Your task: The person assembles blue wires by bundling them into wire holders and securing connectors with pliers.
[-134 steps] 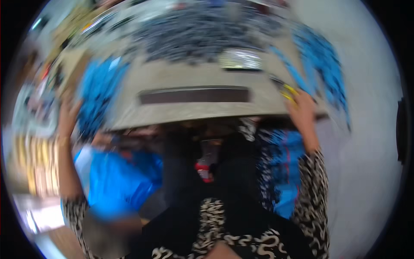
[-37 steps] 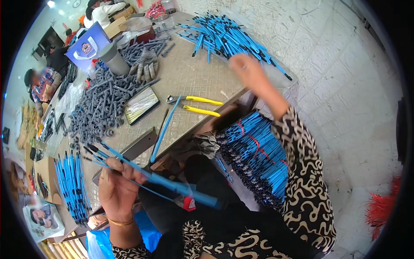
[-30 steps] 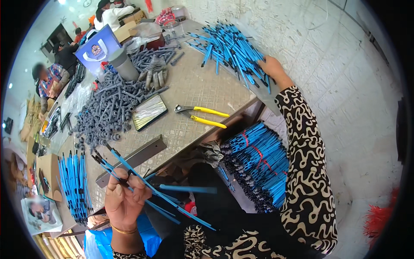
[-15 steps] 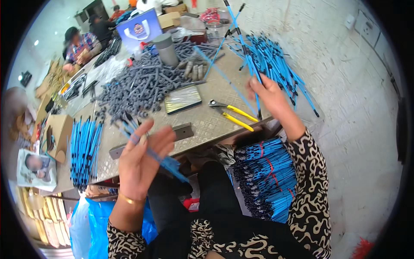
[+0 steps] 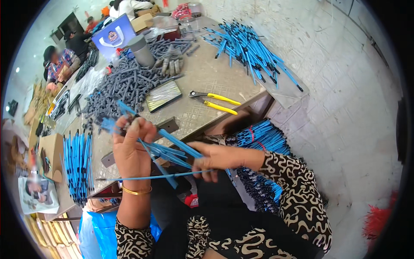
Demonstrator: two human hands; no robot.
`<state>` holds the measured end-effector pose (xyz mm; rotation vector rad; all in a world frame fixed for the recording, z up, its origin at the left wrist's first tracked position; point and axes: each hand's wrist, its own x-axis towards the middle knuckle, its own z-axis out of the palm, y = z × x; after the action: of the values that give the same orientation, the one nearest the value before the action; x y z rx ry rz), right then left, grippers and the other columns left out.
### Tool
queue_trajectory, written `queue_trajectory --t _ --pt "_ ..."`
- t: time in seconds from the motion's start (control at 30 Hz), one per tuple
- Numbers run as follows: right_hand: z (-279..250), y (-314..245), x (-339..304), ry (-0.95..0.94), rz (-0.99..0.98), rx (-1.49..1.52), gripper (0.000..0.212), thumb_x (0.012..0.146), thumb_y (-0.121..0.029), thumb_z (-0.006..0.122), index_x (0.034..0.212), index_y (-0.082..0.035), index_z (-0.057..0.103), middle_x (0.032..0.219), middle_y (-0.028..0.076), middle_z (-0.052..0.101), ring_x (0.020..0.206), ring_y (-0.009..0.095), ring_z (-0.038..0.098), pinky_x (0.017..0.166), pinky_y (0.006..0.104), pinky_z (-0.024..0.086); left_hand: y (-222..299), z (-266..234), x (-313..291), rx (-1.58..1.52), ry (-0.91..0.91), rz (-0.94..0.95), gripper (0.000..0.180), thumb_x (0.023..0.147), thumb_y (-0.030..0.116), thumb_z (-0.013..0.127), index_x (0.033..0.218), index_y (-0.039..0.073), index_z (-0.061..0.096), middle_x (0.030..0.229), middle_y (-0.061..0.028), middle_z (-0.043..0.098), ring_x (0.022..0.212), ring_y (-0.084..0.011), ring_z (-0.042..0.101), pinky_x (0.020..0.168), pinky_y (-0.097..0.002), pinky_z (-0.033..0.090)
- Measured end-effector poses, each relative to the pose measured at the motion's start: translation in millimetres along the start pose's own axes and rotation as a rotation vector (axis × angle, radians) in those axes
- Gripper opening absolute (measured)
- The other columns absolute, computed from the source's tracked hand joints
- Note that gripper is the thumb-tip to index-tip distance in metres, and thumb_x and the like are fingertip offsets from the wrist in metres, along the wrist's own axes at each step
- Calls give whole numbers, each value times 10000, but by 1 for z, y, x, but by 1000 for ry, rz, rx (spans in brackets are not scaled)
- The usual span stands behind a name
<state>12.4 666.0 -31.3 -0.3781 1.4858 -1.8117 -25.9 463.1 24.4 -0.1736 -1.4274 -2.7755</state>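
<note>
Several thin blue rods with black ends stretch between my hands above my lap. My left hand is closed around one end of the bunch, its fingers curled up. Lower and to the right, my right hand grips the other part of the rods, with its fingertips partly hidden and smeared by motion. One loose-looking rod runs nearly level below the others, from in front of my left wrist to my right fingers. A pile of similar blue rods lies at the table's far right, and another bunch at its left edge.
Yellow-handled pincers and a shallow box of thin strips lie on the table. Grey plastic parts are heaped around a grey cup. Tied rod bundles sit below the table edge. People work at the far left.
My right hand has come down and left from over the table with its rods to join my left hand. My left hand's fingers have curled closed. The view has shifted.
</note>
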Motion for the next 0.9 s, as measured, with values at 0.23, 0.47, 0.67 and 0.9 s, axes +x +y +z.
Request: queue_trajectory --t 0.23,0.47,0.67,0.9 --pt "-46 15 -18 293 -477 499 407 928 -296 455 1254 -70 362 635 26 493 427 99 438 408 221 323 -12 4 10 -63 -15 134 108 883 56 500 980 97 480 824 -75 572 537 -107 467 475 -215 393" --pt "-235 -56 -39 1654 -385 -1344 359 878 -311 492 1063 -7 542 945 173 614 879 335 589 761 394 460 5 1 -14 -267 -256 -189 131 908 123 466 1034 95 488 695 -12 498 469 -75 357 416 -196 279" --pt "-316 -61 -56 1471 284 -1375 334 851 -309 492 962 -4 572 918 207 599 836 381 577 707 463 457 21 -7 -35 -163 -65 -277 214 902 129 465 1107 77 500 606 6 462 450 -73 344 410 -203 276" --pt "-274 -64 -43 1625 -342 -1454 248 866 -248 486 953 -33 574 853 195 586 770 373 571 664 453 455 19 -17 -30 -216 -215 -264 296 885 80 468 1176 75 523 833 -136 590 625 -197 552 574 -309 451"
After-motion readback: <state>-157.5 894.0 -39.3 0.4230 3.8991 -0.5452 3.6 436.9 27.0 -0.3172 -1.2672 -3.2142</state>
